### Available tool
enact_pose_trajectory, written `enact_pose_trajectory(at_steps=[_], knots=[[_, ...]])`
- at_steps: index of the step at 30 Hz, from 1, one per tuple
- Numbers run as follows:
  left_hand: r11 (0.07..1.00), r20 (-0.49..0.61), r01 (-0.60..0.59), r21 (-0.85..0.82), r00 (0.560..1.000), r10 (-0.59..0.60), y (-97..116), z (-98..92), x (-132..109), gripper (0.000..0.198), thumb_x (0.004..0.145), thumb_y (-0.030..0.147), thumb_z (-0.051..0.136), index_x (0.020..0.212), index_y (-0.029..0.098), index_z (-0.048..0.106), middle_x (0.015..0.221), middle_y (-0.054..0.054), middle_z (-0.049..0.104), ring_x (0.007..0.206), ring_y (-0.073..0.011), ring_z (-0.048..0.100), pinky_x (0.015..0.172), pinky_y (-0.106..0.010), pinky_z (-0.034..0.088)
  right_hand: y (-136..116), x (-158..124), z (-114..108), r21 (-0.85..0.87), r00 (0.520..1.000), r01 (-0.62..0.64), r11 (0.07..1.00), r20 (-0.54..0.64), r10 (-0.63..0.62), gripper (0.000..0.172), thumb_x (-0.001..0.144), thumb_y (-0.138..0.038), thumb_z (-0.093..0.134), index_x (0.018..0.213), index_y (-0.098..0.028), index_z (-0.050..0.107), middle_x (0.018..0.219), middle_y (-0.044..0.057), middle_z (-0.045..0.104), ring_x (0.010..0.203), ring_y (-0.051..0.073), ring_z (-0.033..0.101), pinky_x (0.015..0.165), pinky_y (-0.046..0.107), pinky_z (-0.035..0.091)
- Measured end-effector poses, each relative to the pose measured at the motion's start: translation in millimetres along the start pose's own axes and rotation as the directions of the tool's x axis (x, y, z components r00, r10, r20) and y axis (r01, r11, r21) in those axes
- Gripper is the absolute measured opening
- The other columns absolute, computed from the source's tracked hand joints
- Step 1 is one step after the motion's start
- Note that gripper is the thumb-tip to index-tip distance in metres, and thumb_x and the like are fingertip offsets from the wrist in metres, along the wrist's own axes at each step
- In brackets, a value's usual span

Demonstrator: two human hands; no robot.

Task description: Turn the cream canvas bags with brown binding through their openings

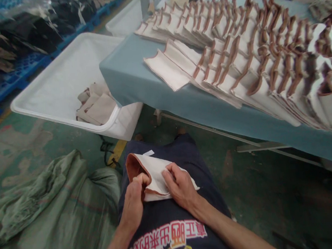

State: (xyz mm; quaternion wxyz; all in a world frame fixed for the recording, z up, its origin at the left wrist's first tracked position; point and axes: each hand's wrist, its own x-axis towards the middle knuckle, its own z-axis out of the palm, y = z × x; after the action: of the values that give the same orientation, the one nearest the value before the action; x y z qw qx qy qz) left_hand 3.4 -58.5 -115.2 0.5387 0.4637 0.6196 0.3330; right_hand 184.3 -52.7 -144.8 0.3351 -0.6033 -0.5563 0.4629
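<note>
On my lap lies a white cloth piece with a brown lining. My left hand pinches its left folded edge, fingers curled round the brown-lined rim. My right hand presses and grips the cloth's right part, fingers bent on it. Both hands are closed on the same piece. I am seated, in a dark shirt with pink print.
A table with a blue-grey cover stands ahead, bearing many overlapping rows of similar white and brown pieces. A white tub at left holds a few beige pieces. A green sack lies on the floor at left.
</note>
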Motion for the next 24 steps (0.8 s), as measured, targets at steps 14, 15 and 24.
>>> enact_pose_trajectory(at_steps=[14, 15, 24], knots=[[0.967, 0.260, -0.218, 0.133, 0.949, 0.179, 49, -22.1, 7, 0.026, 0.099, 0.036, 0.056, 0.095, 0.018, 0.076, 0.087, -0.003, 0.074, 0.078, -0.0209, 0.065, 0.075, -0.029, 0.052, -53, 17, -60, 0.290, 0.996, -0.053, 0.956, 0.088, 0.029, 0.051, 0.097, -0.067, 0.068, 0.088, -0.018, 0.071, 0.067, -0.002, 0.059, 0.055, 0.010, 0.044, 0.049, 0.023, 0.033], [0.965, 0.260, -0.238, 0.105, 0.944, 0.205, 56, -20.8, 10, 0.026, 0.098, 0.035, 0.058, 0.095, 0.018, 0.077, 0.087, -0.004, 0.074, 0.077, -0.0207, 0.064, 0.073, -0.028, 0.052, -66, 16, -70, 0.300, 0.993, -0.036, 0.953, 0.120, 0.000, 0.048, 0.098, -0.063, 0.071, 0.087, -0.017, 0.073, 0.066, -0.002, 0.059, 0.055, 0.010, 0.043, 0.048, 0.022, 0.032], [0.971, 0.433, -0.099, -0.219, 0.882, 0.188, 96, -21.3, 22, 0.022, 0.095, 0.038, 0.074, 0.094, 0.019, 0.084, 0.091, -0.005, 0.069, 0.078, -0.0188, 0.063, 0.068, -0.023, 0.051, -123, 12, -100, 0.035, 0.930, 0.319, 0.947, 0.183, -0.320, 0.023, 0.104, -0.034, 0.071, 0.091, -0.018, 0.081, 0.062, -0.002, 0.066, 0.052, 0.010, 0.053, 0.048, 0.022, 0.038]])
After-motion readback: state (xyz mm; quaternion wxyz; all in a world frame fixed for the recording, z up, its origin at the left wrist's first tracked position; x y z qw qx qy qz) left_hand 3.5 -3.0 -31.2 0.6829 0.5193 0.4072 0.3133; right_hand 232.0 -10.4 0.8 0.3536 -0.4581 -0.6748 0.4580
